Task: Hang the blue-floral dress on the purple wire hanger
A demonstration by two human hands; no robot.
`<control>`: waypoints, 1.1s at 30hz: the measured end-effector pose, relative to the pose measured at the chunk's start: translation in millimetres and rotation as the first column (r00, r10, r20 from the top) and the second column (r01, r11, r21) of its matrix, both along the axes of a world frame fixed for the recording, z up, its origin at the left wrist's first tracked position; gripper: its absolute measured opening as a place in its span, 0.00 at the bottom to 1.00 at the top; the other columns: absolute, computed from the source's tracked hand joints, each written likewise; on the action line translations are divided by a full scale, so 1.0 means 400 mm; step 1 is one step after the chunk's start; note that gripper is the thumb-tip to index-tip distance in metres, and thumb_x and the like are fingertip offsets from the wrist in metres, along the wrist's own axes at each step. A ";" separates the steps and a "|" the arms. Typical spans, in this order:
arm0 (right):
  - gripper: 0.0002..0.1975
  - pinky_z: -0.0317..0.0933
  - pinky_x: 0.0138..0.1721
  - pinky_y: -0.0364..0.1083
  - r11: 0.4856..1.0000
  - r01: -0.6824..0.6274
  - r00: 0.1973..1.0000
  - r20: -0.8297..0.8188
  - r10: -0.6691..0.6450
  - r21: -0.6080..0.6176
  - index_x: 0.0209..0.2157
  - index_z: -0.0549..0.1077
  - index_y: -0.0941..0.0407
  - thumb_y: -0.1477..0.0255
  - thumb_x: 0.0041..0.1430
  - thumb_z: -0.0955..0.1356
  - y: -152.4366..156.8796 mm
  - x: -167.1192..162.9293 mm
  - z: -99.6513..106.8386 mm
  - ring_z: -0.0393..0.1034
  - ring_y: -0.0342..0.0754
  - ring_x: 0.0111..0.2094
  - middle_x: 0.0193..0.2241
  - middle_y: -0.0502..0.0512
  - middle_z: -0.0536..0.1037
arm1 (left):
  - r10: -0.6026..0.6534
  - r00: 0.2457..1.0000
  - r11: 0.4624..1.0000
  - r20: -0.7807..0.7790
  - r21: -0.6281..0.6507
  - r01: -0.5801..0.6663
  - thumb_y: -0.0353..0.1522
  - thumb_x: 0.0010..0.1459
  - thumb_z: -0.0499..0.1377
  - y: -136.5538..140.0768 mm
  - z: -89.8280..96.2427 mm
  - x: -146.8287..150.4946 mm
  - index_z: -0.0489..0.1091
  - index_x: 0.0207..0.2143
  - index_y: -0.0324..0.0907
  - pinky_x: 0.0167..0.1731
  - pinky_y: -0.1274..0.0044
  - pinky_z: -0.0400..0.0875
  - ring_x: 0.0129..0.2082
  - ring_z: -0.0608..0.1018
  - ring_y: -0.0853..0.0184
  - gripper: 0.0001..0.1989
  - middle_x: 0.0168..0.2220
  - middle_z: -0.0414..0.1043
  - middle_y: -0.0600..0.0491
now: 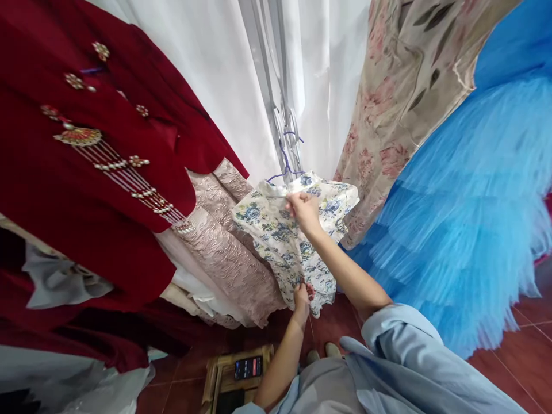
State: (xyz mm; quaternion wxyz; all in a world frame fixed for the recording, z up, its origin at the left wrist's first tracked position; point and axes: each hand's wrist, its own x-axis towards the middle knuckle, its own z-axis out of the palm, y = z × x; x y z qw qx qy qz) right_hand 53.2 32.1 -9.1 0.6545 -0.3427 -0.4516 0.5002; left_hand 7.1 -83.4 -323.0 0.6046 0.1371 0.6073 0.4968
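White curtains (194, 57) hung beyond the right hand (304, 208), behind everything it faced. A blue tiered tulle dress (474, 201) filled the space to that hand's right. Well to its left hung a dark red velvet garment (34, 172). A beige floral dress (379, 123) hung to its upper right, nearer than the blue tulle, and a pale pink brocade skirt (233, 259) lay to the left of both hands.

Directly under the hands was the blue-flowered white blouse (276, 236), hanging upright. The right hand pinched its front edge just below the collar; the left hand (301, 296) gripped the same edge near the hem, beside a reddish patch (310, 291).

Below and left of the left hand stood a piece of wooden furniture (210, 379). Just above the right hand, a purple hanger (287, 168) bore the blouse. A smartphone (248, 368), its screen lit, lay on the wooden piece. Far left of the right hand, a fan-shaped brooch (77, 136) trailed beaded strands down the velvet.
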 end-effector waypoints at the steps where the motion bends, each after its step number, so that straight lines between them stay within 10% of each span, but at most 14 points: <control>1: 0.13 0.53 0.17 0.40 1.000 0.001 1.000 -0.019 -0.001 0.022 0.21 0.71 0.57 0.63 0.51 0.70 0.009 0.001 0.029 0.58 0.38 0.14 0.17 0.48 0.74 | -0.015 0.999 1.000 -0.028 -0.005 0.015 0.47 0.54 0.59 -0.013 0.008 0.003 0.59 0.24 0.41 0.19 0.81 0.56 0.16 0.66 0.73 0.20 0.18 0.62 0.57; 8: 0.11 0.52 0.16 0.40 0.997 -0.075 0.997 -0.010 0.075 0.009 0.25 0.71 0.57 0.64 0.53 0.71 -0.024 0.035 0.039 0.59 0.39 0.13 0.15 0.46 0.72 | -0.374 0.903 0.927 -0.212 -0.040 0.374 0.53 0.51 0.60 -0.046 0.148 -0.059 0.62 0.15 0.41 0.18 0.77 0.60 0.14 0.66 0.68 0.27 0.13 0.60 0.52; 11: 0.13 0.53 0.16 0.40 0.995 -0.097 0.995 0.040 0.096 0.030 0.27 0.70 0.56 0.61 0.55 0.71 -0.050 0.047 0.015 0.59 0.40 0.13 0.14 0.45 0.71 | -0.272 0.853 0.908 -0.445 0.176 0.381 0.50 0.57 0.60 0.012 0.358 -0.125 0.66 0.19 0.41 0.32 0.75 0.69 0.25 0.72 0.66 0.25 0.20 0.67 0.51; 14: 0.16 0.53 0.18 0.40 0.992 -0.076 0.994 0.083 0.067 0.104 0.29 0.69 0.55 0.57 0.57 0.70 -0.068 0.054 0.007 0.59 0.39 0.14 0.15 0.45 0.70 | 0.438 0.539 0.549 -0.719 0.689 0.473 0.44 0.66 0.54 0.093 0.643 -0.160 0.73 0.39 0.42 0.51 0.68 0.68 0.47 0.75 0.59 0.16 0.42 0.74 0.45; 16: 0.16 0.54 0.19 0.40 0.984 -0.066 0.992 0.119 0.046 0.163 0.29 0.69 0.55 0.56 0.59 0.69 -0.074 0.060 0.008 0.59 0.40 0.15 0.15 0.45 0.70 | 0.552 0.390 0.371 -0.737 0.636 0.677 0.39 0.68 0.53 0.146 0.811 -0.157 0.72 0.47 0.43 0.55 0.67 0.66 0.54 0.72 0.59 0.13 0.50 0.72 0.44; 19: 0.16 0.55 0.22 0.40 0.973 -0.045 0.977 0.214 -0.005 0.227 0.28 0.68 0.55 0.58 0.61 0.67 -0.071 0.075 0.011 0.62 0.41 0.18 0.16 0.46 0.69 | 0.431 0.116 0.361 -0.895 0.289 0.887 0.35 0.67 0.54 0.206 0.958 -0.132 0.73 0.41 0.42 0.47 0.69 0.70 0.44 0.76 0.60 0.09 0.42 0.75 0.47; 24: 0.16 0.52 0.22 0.40 0.982 0.024 0.952 0.295 -0.079 0.185 0.23 0.64 0.55 0.62 0.60 0.66 -0.044 0.082 -0.018 0.60 0.40 0.18 0.15 0.46 0.67 | 0.391 -0.143 0.368 -0.909 0.012 0.930 0.28 0.65 0.52 0.259 0.966 -0.109 0.72 0.34 0.40 0.36 0.72 0.68 0.37 0.76 0.61 0.10 0.37 0.74 0.47; 33: 0.15 0.47 0.20 0.42 0.994 0.074 0.960 0.265 -0.091 0.075 0.23 0.63 0.54 0.61 0.58 0.66 -0.012 0.065 -0.097 0.52 0.40 0.17 0.14 0.44 0.62 | 0.582 -0.054 0.274 -0.811 0.134 0.952 0.32 0.70 0.49 0.294 0.933 -0.110 0.74 0.41 0.39 0.35 0.74 0.70 0.36 0.77 0.63 0.14 0.39 0.74 0.46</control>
